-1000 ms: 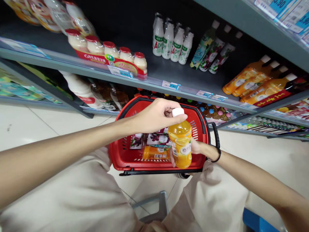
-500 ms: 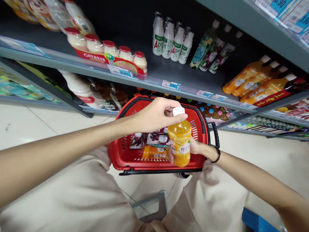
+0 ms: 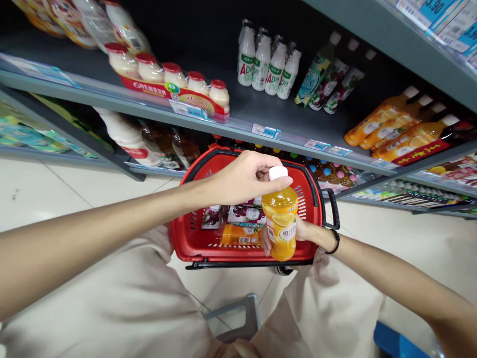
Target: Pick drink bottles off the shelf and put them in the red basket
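An orange juice bottle (image 3: pixel 282 226) with a white cap (image 3: pixel 278 172) is held upright over a red shopping basket (image 3: pixel 194 243). My right hand (image 3: pixel 301 231) wraps round the bottle's lower half from behind. My left hand (image 3: pixel 248 178) pinches the white cap with its fingertips. Inside the basket lie another orange bottle (image 3: pixel 240 235) and two purple grape drink packs (image 3: pixel 244 215).
A grey store shelf (image 3: pixel 238 132) runs across ahead, with red-capped yogurt drinks (image 3: pixel 175 82), white AD bottles (image 3: pixel 266 62) and orange juice bottles (image 3: pixel 402 124). Lower shelves hold more drinks. My knees in beige trousers flank a grey stool (image 3: pixel 238 318) on the tiled floor.
Almost nothing has changed; the bottle and both hands have stayed in place over the basket, with only a slight shift of the view.
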